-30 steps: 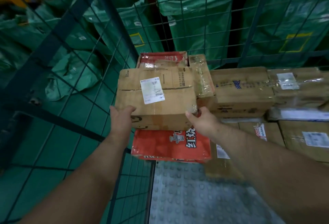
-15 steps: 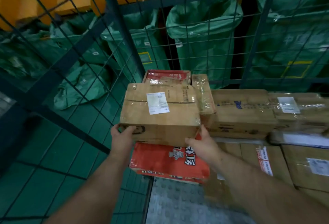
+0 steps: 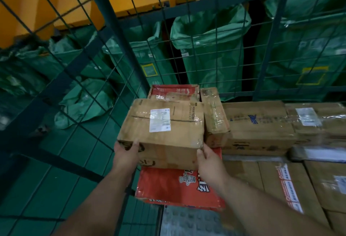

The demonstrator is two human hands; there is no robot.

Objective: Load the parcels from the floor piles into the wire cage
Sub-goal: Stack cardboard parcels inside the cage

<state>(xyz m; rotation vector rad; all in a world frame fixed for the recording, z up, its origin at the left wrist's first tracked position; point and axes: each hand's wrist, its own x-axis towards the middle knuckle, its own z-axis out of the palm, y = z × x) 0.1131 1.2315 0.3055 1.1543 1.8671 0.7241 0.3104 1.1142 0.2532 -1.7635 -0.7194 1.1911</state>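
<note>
A person's two bare hands hold a brown cardboard box (image 3: 162, 132) with a white label (image 3: 160, 120) inside the wire cage (image 3: 112, 29), in the stack's left corner. The left hand (image 3: 127, 153) wraps the box's near corner at 8 o'clock and the right hand (image 3: 209, 162) clasps the near corner at 4 o'clock, so both are closed on the box. It sits on or just above a red carton (image 3: 177, 187) at 6 o'clock; whether its weight is fully down cannot be told. A narrow taped box (image 3: 215, 117) stands close at 3 o'clock, with a larger brown carton (image 3: 260, 127) beyond it. A red-topped box (image 3: 174, 92) lies at 12 o'clock. Green sacks (image 3: 211, 48) hang outside the mesh.

The placing step looks nearly finished, but risks remain. The box appears to overhang the red carton's left edge toward 9 o'clock, so letting go early could tip it against the mesh. The red carton's glossy face may let it slide. The right hand's fingers, near the narrow taped box, could be pinched if the load is pushed toward 3 o'clock.
</note>
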